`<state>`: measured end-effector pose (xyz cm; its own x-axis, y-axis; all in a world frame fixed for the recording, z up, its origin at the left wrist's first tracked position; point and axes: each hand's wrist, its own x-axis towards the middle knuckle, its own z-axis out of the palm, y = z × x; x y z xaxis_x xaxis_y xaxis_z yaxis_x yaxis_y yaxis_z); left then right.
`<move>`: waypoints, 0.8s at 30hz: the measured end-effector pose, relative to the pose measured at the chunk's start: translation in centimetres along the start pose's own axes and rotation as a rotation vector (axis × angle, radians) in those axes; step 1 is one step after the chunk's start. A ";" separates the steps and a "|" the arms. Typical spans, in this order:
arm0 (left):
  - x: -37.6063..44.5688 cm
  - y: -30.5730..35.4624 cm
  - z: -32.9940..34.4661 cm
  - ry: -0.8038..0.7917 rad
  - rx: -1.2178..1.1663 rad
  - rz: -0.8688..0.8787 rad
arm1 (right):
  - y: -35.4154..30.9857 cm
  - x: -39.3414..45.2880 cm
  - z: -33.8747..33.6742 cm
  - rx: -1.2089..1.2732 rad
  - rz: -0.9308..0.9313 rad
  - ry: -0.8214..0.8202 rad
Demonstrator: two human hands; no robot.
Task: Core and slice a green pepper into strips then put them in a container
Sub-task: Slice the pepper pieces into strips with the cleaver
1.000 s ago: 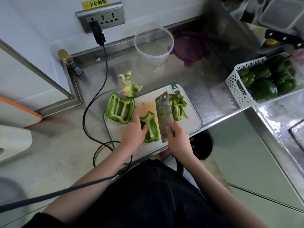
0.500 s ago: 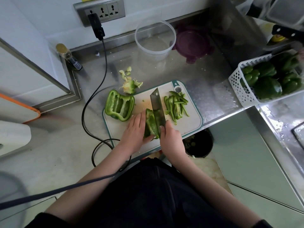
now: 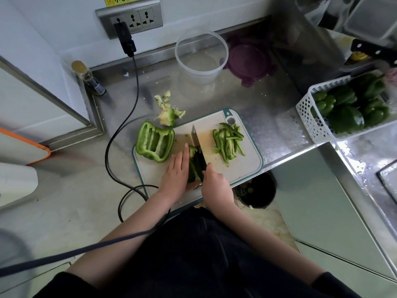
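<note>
The right hand (image 3: 216,186) grips the knife (image 3: 198,147), blade running away from the body along the right edge of the pepper piece (image 3: 194,166) on the cutting board (image 3: 247,168). The left hand (image 3: 177,173) lies flat-fingered against the piece's left side. Cut strips (image 3: 228,143) lie right of the blade; the container (image 3: 200,54) stands beyond on the tabletop (image 3: 268,117).
</note>
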<state>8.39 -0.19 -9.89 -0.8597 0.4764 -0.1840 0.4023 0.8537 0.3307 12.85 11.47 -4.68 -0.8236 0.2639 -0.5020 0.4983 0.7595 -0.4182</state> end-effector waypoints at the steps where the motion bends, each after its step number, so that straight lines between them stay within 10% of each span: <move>1: 0.0 0.2 -0.2 -0.008 -0.005 -0.008 | -0.1 0.1 0.1 -0.016 0.006 -0.003; 11: 1.4 -0.4 -1.8 0.068 -0.439 -0.235 | 0.1 0.1 0.6 -0.175 -0.093 -0.025; 24: 1.8 -0.1 -2.2 0.044 -0.389 -0.207 | 0.1 -0.1 -0.2 -0.101 -0.099 0.009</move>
<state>6.10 0.07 -8.23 -0.9258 0.2867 -0.2462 0.0788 0.7837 0.6162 12.90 11.60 -4.53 -0.8701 0.1893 -0.4550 0.3847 0.8379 -0.3871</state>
